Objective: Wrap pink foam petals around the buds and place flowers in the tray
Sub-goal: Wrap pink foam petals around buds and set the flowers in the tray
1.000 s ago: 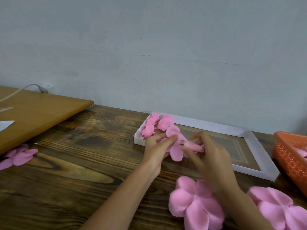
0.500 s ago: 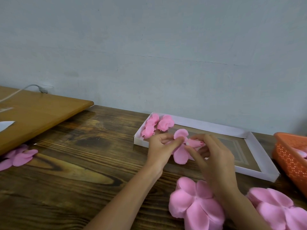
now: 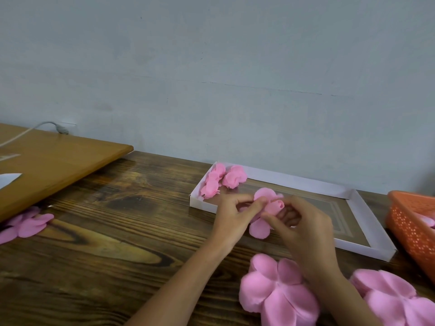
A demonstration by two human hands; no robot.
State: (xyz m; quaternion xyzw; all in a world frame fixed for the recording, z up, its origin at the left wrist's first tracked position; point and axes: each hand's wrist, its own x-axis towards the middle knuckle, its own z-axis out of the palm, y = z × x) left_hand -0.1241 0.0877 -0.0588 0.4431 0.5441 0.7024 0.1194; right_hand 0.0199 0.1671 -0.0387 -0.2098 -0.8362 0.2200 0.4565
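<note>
My left hand (image 3: pixel 231 218) and my right hand (image 3: pixel 303 229) meet over the near edge of the white tray (image 3: pixel 367 247). Between them they pinch a pink foam petal piece (image 3: pixel 260 225) around a rolled pink bud (image 3: pixel 276 205). One petal stands up behind the bud, another hangs down below my fingers. Several finished pink flowers (image 3: pixel 223 180) lie in the tray's far left corner. Two flat pink petal cut-outs lie near me, one (image 3: pixel 275 292) by my right wrist, one (image 3: pixel 395 300) at the lower right.
An orange perforated basket (image 3: pixel 412 231) holding pink pieces stands at the right edge. A light wooden board (image 3: pixel 51 161) with a white cable lies at the left, over more pink petals (image 3: pixel 26 223). A grey wall runs close behind the dark wooden table (image 3: pixel 106 243).
Both hands have drawn closer around the bud. The petals have folded up against it, one rising behind and one hanging below my fingers.
</note>
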